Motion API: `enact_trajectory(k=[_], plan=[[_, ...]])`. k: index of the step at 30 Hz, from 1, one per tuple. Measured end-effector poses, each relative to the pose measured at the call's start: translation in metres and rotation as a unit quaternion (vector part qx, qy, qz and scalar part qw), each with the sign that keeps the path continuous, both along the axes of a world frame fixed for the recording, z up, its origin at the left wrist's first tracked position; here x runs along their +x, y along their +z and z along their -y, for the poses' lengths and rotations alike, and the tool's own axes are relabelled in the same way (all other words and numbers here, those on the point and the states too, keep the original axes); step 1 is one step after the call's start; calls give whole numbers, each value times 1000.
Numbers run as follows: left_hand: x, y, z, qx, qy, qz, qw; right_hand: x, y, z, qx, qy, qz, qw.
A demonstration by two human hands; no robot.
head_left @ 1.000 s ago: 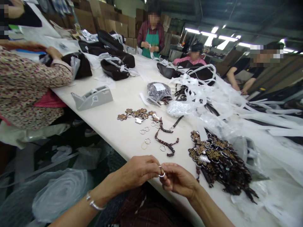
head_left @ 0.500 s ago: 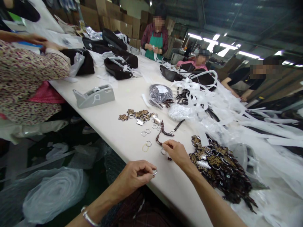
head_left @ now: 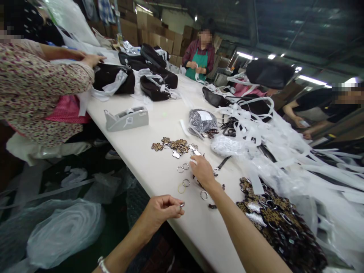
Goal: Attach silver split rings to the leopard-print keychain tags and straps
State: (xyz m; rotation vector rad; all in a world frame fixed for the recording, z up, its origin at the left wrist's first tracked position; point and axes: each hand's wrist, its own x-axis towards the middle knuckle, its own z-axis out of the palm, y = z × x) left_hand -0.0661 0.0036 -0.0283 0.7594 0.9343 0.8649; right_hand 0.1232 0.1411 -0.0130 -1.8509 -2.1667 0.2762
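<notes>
My left hand [head_left: 165, 208] pinches a small metal ring [head_left: 182, 205] between thumb and fingertips, just off the table's front edge. Farther forward, my right hand [head_left: 203, 171] is bent down over the table, its fingers closed; what they hold, if anything, is hidden. Just beyond its fingertips lie leopard-print flower charms [head_left: 178, 144] and silver-faced ones [head_left: 194, 149]. Loose metal rings [head_left: 185, 182] are scattered left of the right hand, one beside a yellow rubber band [head_left: 181, 189]. Another ring [head_left: 204, 195] lies near my right forearm. Dark beaded straps are partly covered by that arm.
A grey tape dispenser [head_left: 127, 118] stands at the left edge. To the right lies a heap of leopard-print charms [head_left: 273, 216], with white strips [head_left: 284, 151] behind. A plastic bag [head_left: 202, 122] and black bags [head_left: 155, 88] are farther back. Several co-workers stand around the table.
My right hand has moved forward and left, from a ring beside the beaded strap to near the flower charms. My left hand still pinches its ring. The camera view has shifted slightly.
</notes>
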Motion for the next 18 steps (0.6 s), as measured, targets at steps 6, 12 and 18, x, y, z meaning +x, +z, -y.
enact_trajectory(k=[6,12,18], plan=[[-7,-1,2,-10,5,4,1000,-29,-6,-60,-37,72,17,997],[-14,-4,1,-10,23,6,1000,-47,-17,-69,-61,124,18,990],[-15,-5,-4,-18,27,14,999,-16,-15,-23,-49,151,-32,987]])
